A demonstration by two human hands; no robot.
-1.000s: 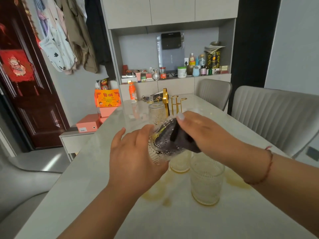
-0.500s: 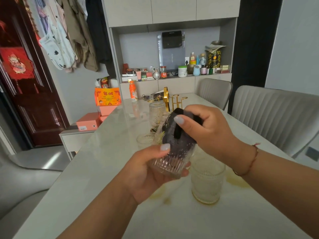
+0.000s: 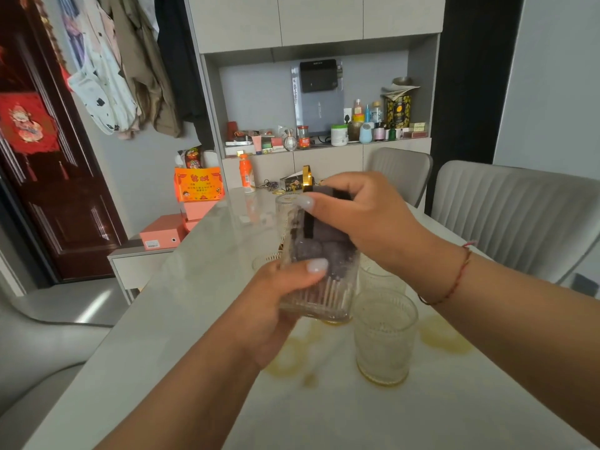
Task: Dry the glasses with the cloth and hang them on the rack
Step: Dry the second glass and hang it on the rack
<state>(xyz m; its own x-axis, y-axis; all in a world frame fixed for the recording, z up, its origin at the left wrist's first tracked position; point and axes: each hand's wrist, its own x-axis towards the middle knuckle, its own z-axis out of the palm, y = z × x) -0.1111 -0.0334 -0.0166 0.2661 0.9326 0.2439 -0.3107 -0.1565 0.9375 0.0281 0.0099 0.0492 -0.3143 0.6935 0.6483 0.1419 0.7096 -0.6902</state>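
Observation:
My left hand (image 3: 269,306) grips a ribbed clear glass (image 3: 319,295) from below, holding it upright above the table. My right hand (image 3: 363,219) pinches a dark grey cloth (image 3: 324,241) that is stuffed down into the glass. A second ribbed glass (image 3: 384,336) stands on the table to the right, with another glass (image 3: 381,277) behind it. One glass (image 3: 287,206) hangs upside down on the gold rack (image 3: 306,180), which is mostly hidden behind my right hand.
The pale marble table (image 3: 181,319) has yellowish wet marks (image 3: 444,336) around the glasses. Two grey chairs (image 3: 519,216) stand along the right side. An orange bottle (image 3: 246,173) and small items sit at the table's far end. A shelf of bottles (image 3: 373,125) lies behind.
The glass has turned from tilted on its side to upright in my left hand. My right hand has risen above the rim, with the cloth pushed down inside.

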